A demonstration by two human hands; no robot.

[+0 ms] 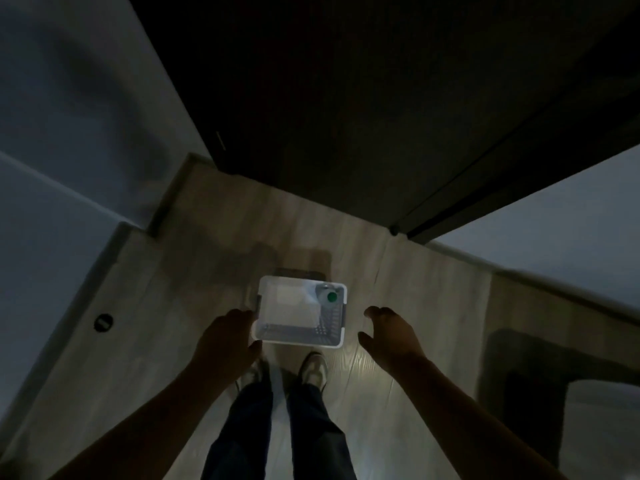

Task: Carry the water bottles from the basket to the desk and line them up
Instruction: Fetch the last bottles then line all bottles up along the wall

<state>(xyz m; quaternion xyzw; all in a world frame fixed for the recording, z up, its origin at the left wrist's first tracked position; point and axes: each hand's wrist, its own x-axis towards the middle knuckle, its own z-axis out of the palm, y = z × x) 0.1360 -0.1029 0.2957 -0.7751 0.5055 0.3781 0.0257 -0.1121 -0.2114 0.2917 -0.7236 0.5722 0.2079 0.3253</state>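
Pickup step: my left hand [225, 337] and right hand [391, 336] hang relaxed and empty, flanking the centre-frame basket [301, 342]. Next, I grasp the green-capped bottle [327, 296].

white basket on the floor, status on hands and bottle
Left hand and right hand open, flanking the white plastic basket. One clear bottle, green cap, upright in its far right corner. Nothing in the way.

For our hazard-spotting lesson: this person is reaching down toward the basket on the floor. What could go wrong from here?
1. The light is dim; the left hand or right hand may misjudge the bottle and knock it over.
2. The bottle stands in the far right corner of the basket; lifting the basket could tilt it.
3. The shoes stand close to the basket; a step might kick it.
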